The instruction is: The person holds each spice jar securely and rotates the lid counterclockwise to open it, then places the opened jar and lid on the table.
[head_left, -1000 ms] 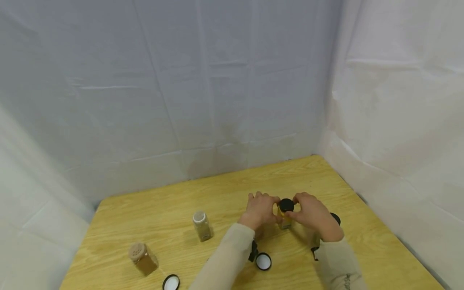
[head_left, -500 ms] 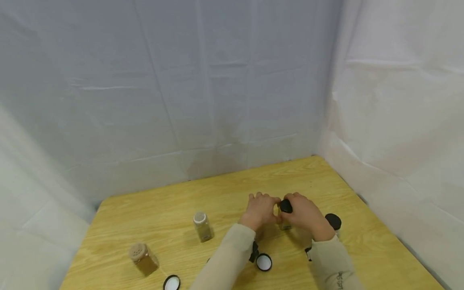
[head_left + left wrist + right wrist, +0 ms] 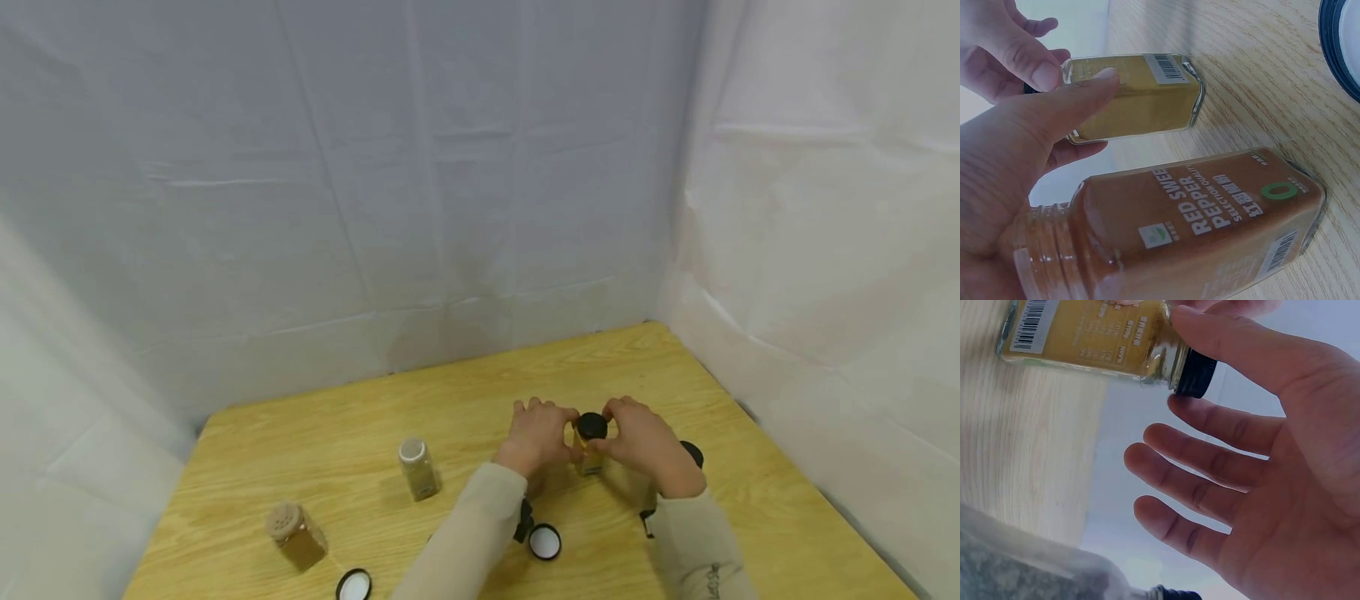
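Observation:
A glass spice jar [image 3: 1141, 103] of yellow powder stands upright towards the right of the table. My left hand [image 3: 536, 433] holds its body between thumb and fingers. On top sits a black cap [image 3: 592, 425], which my right hand [image 3: 647, 442] pinches between thumb and index finger. The other right fingers are spread out, as the right wrist view shows. Close by my left hand is a jar of red sweet pepper [image 3: 1210, 231], its threaded neck bare; my left arm hides it in the head view.
Further left stand a jar with a white top [image 3: 420, 473] and a jar with a brown perforated top [image 3: 298, 537]. Black lids [image 3: 545, 542] with white insides lie on the wooden table [image 3: 337, 433]. Beside my right wrist is a black-capped jar [image 3: 1029, 569] of dark grains. White sheets surround the table.
My right hand turned inward over the cap half a second ago and has since swung back outward to the right. My left hand has kept its hold on the jar.

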